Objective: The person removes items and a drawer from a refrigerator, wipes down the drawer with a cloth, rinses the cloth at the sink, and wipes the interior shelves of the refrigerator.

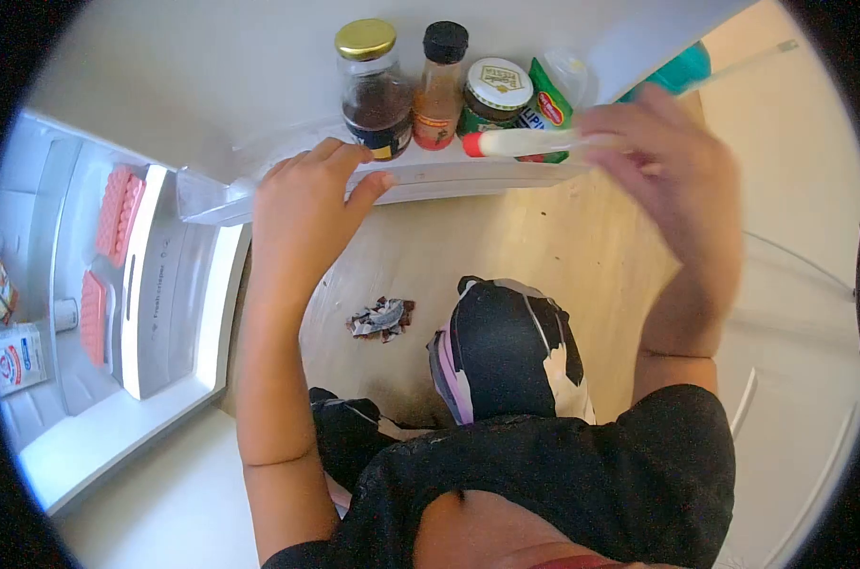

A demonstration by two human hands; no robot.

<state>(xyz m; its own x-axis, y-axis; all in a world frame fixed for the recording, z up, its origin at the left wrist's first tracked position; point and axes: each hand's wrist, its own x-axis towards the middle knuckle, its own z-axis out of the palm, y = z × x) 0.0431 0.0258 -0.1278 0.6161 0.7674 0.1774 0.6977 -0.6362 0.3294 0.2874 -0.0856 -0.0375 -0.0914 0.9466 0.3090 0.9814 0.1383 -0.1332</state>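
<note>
A fridge door shelf [449,176] with a clear front rim runs across the upper view. My left hand [306,194] is closed over its rim at the left, fingers inside and thumb in front. Just behind those fingers stands a gold-lidded glass jar [378,100] of dark contents. Blurred by motion, my right hand [672,161] grips a white squeeze bottle [534,143] with a red cap, held sideways in front of the shelf's right part. Beside the jar are a black-capped sauce bottle [439,90], a white-lidded jar [498,90] and a green pouch [549,100].
To the left is the open fridge interior with a crisper drawer [169,313], pink egg trays [120,216] and a white carton [17,358]. A crumpled cloth or paper [380,320] lies on the floor [382,242]. A teal object [681,68] shows beyond the door.
</note>
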